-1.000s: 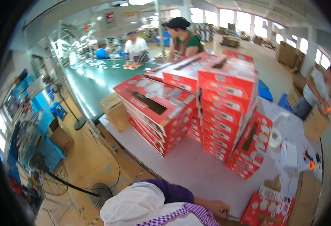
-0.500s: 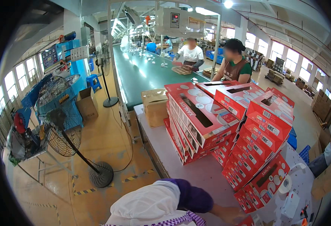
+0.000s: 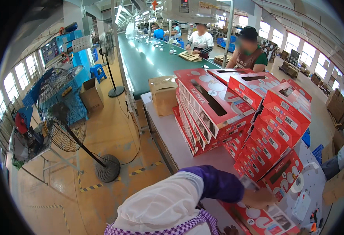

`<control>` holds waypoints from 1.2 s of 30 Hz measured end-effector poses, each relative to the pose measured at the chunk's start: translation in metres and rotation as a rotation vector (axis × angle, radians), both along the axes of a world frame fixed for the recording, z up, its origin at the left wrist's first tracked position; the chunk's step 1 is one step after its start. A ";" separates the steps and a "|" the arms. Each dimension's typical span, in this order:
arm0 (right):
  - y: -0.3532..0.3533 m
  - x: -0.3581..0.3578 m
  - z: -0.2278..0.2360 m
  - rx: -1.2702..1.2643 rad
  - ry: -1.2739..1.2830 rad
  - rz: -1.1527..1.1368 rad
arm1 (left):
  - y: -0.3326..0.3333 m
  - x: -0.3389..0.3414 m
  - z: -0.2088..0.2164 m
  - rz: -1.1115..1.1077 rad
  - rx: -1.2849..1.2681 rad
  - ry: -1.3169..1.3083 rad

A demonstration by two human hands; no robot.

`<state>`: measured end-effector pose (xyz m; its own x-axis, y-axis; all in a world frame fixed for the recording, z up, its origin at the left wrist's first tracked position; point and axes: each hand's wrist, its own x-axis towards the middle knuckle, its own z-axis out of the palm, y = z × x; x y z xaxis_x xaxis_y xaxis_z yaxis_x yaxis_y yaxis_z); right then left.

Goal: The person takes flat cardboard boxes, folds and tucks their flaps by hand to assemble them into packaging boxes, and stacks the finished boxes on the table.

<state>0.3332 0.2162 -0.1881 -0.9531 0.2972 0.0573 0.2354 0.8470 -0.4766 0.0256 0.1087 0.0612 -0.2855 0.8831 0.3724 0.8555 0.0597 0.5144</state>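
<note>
My left hand [image 3: 260, 197], in a purple sleeve, reaches across to the right. It is closed on the upper edge of a red printed cardboard box [image 3: 254, 213] that lies at the lower edge of the view; its fingertips are partly hidden. A dark, finger-like shape [image 3: 230, 230] shows at the box's near end, perhaps part of my right hand, too cut off to read. Just beyond the left hand, leaning stacks of similar red boxes [image 3: 273, 129] stand on the pale table, with dark cut-out windows on their tops. One box [image 3: 283, 174] leans at the stack's near side.
A brown carton [image 3: 162, 98] stands behind the stacks, before a green conveyor [image 3: 148, 66]. Two co-workers sort at its right side. A roll of tape [image 3: 297, 183] and a white device [image 3: 301, 205] lie at right. Floor fans [image 3: 62, 111] stand at left.
My left arm has moved up and right, and more of the red box has come into view under the hand. The view has shifted slightly. A co-worker in brown has leaned forward.
</note>
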 end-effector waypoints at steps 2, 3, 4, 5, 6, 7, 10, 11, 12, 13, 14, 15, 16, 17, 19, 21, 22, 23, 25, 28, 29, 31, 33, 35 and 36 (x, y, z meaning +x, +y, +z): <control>0.003 -0.013 0.009 -0.028 -0.006 0.016 | -0.035 -0.002 0.000 0.050 -0.037 0.124; 0.002 -0.016 0.013 -0.044 -0.013 0.022 | -0.053 -0.004 -0.005 0.031 -0.008 0.250; 0.001 -0.019 0.017 -0.059 -0.020 0.029 | -0.069 -0.006 -0.013 0.013 0.021 0.377; 0.003 -0.021 0.021 -0.073 -0.031 0.043 | -0.082 -0.007 -0.029 0.026 0.022 0.370; 0.005 -0.024 0.025 -0.086 -0.040 0.055 | -0.093 -0.010 -0.050 0.051 0.011 0.388; 0.006 -0.029 0.030 -0.099 -0.046 0.061 | -0.104 -0.010 -0.061 0.070 0.001 0.408; 0.006 -0.049 0.042 -0.143 -0.061 0.087 | -0.139 -0.008 -0.065 0.099 -0.203 0.285; 0.005 -0.056 0.046 -0.158 -0.066 0.095 | -0.141 -0.009 -0.064 0.107 -0.202 0.284; 0.005 -0.063 0.050 -0.175 -0.070 0.102 | -0.142 -0.011 -0.061 0.115 -0.192 0.294; 0.002 -0.068 0.054 -0.192 -0.078 0.110 | -0.146 -0.010 -0.061 0.126 -0.182 0.301; 0.001 -0.072 0.058 -0.208 -0.087 0.117 | -0.147 -0.011 -0.063 0.133 -0.182 0.296; 0.000 -0.076 0.061 -0.224 -0.096 0.123 | -0.148 -0.013 -0.066 0.152 -0.191 0.286; -0.002 -0.079 0.065 -0.240 -0.104 0.128 | -0.149 -0.014 -0.070 0.170 -0.200 0.275; -0.002 -0.083 0.069 -0.257 -0.112 0.132 | -0.152 -0.017 -0.071 0.175 -0.200 0.271; -0.001 -0.092 0.077 -0.290 -0.129 0.142 | -0.160 -0.021 -0.070 0.117 -0.179 0.366; -0.005 -0.100 0.083 -0.329 -0.145 0.153 | -0.155 -0.010 -0.062 0.075 -0.185 0.400; -0.008 -0.103 0.085 -0.350 -0.155 0.156 | -0.153 -0.004 -0.058 0.025 -0.188 0.436; -0.009 -0.105 0.088 -0.369 -0.162 0.159 | -0.147 0.001 -0.059 0.027 -0.190 0.433; -0.011 -0.106 0.093 -0.408 -0.180 0.157 | -0.133 0.010 -0.064 0.014 -0.233 0.402; -0.016 -0.101 0.101 -0.472 -0.211 0.136 | -0.121 0.017 -0.072 0.055 -0.101 0.473; -0.017 -0.101 0.103 -0.493 -0.214 0.129 | -0.119 0.019 -0.076 0.048 -0.102 0.472; -0.018 -0.102 0.107 -0.536 -0.219 0.113 | -0.115 0.025 -0.083 0.084 -0.052 0.578; -0.019 -0.100 0.113 -0.580 -0.223 0.089 | -0.129 0.034 -0.073 0.029 -0.033 0.538; -0.017 -0.098 0.121 -0.621 -0.229 0.068 | -0.130 0.040 -0.072 -0.020 -0.013 0.495; -0.017 -0.098 0.124 -0.641 -0.232 0.058 | -0.128 0.043 -0.070 -0.052 -0.073 0.449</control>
